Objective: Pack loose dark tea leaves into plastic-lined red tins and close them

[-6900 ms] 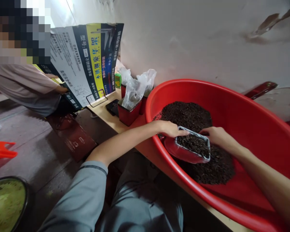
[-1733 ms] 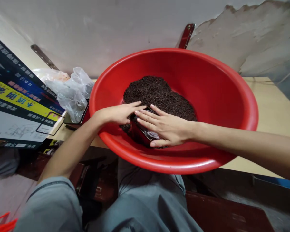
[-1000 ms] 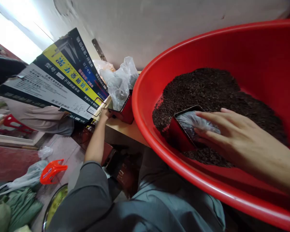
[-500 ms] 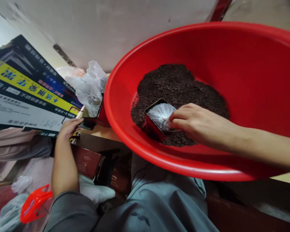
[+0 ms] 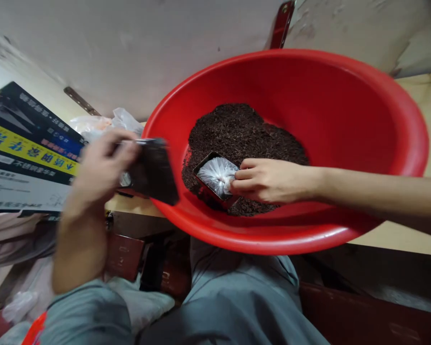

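A large red basin [image 5: 345,120] holds a heap of dark, loose tea leaves [image 5: 233,124]. Standing in the leaves is a small square tin [image 5: 211,194], slightly tilted, lined with a clear plastic bag [image 5: 219,175] whose top is gathered together. My right hand [image 5: 269,179] pinches that gathered top, fingers closed at the tin's right edge. Over the basin's left rim, my left hand [image 5: 106,165] grips a dark rectangular tin lid [image 5: 156,170], blurred by motion.
Printed cardboard boxes [image 5: 28,163] lean at the left, with plastic bags [image 5: 124,120] behind my left hand. Below the tabletop are reddish-brown tins [image 5: 124,256] and a pale plastic bag [image 5: 147,299]. The wall [image 5: 165,43] rises behind the basin.
My left hand has lifted the dark lid from beside the basin and moved it up and right toward the rim. My right hand keeps its pinch on the bag. The view has shifted.
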The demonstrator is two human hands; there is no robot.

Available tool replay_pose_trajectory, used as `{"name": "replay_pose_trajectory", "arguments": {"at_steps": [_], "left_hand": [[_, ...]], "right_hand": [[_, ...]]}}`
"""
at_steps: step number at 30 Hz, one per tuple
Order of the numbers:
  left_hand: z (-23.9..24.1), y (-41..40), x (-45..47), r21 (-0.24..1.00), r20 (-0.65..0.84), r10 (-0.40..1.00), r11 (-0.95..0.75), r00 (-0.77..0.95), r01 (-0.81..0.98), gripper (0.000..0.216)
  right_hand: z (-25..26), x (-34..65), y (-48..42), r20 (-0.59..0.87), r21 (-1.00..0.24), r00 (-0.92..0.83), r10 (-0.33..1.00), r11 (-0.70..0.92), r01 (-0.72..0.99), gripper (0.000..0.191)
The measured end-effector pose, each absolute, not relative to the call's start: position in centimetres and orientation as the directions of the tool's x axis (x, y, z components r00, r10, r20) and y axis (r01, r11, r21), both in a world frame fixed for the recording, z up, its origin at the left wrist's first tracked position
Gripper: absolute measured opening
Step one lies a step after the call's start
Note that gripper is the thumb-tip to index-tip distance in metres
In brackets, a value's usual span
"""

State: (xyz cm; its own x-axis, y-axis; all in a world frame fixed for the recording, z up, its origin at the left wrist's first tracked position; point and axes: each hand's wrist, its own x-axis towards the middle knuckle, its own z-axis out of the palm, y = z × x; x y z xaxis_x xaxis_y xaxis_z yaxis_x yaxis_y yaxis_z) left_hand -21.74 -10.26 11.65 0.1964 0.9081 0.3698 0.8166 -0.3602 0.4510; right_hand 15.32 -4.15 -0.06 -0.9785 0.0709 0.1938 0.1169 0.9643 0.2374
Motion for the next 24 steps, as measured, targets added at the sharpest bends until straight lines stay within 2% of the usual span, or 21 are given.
{"name": "replay_pose_trajectory", "arguments": {"at_steps": [2,4,6,8,12,14,16,18,20,22,24], "left_hand": [[8.5,-3.9,-16.1,0.503,0.182,0.909,-0.415,0.376,0.758,0.046],[6.1,0.8,-11.9,0.558,0.006,0.862,-0.424,0.507,0.714,0.052],[4.6,3.4,-9.9,0.561,-0.038,0.840,-0.431,0.542,0.707,0.057],[3.9,4.5,-9.7,0.517,-0.018,0.840,-0.456,0.542,0.724,0.059],[2.6,5.0,-11.3,0.413,-0.025,0.816,-0.517,0.577,0.750,0.050],[1.6,5.0,-11.7,0.407,-0.025,0.805,-0.534,0.593,0.741,0.044],[0.7,4.9,-11.8,0.422,0.000,0.787,-0.560,0.617,0.713,0.041],[0.0,4.8,-11.5,0.432,0.033,0.761,-0.595,0.647,0.678,0.039],[-0.3,4.8,-11.2,0.422,0.065,0.736,-0.633,0.674,0.649,0.036],[-0.2,4.9,-10.8,0.392,0.066,0.711,-0.664,0.701,0.637,0.036],[0.0,5.1,-10.4,0.349,0.037,0.690,-0.687,0.723,0.637,0.037]], "right_hand": [[-0.1,15.8,-2.1,0.192,0.272,-0.981,-0.006,0.961,0.047,0.036],[-0.5,16.2,-0.3,0.203,0.302,-0.979,-0.028,0.953,0.036,0.036],[-1.1,16.5,0.9,0.237,0.301,-0.971,-0.030,0.953,0.044,0.036],[-1.7,16.8,1.4,0.310,0.247,-0.951,0.009,0.965,0.090,0.037],[-2.7,17.1,0.5,0.425,-0.029,-0.858,0.289,0.952,0.306,0.039],[-2.7,16.7,-0.2,0.423,-0.191,-0.799,0.427,0.904,0.382,0.038],[-2.5,16.1,-0.6,0.422,-0.347,-0.725,0.544,0.836,0.425,0.030],[-2.1,15.2,-0.8,0.377,-0.529,-0.623,0.686,0.711,0.463,0.018],[-1.6,14.4,-0.7,0.198,-0.746,-0.489,0.849,0.454,0.486,0.013],[-1.0,13.7,-0.8,-0.053,-0.901,-0.342,0.938,0.103,0.421,0.020],[-0.6,13.3,-0.9,-0.242,-0.947,-0.270,0.932,-0.167,0.273,0.032]]}}
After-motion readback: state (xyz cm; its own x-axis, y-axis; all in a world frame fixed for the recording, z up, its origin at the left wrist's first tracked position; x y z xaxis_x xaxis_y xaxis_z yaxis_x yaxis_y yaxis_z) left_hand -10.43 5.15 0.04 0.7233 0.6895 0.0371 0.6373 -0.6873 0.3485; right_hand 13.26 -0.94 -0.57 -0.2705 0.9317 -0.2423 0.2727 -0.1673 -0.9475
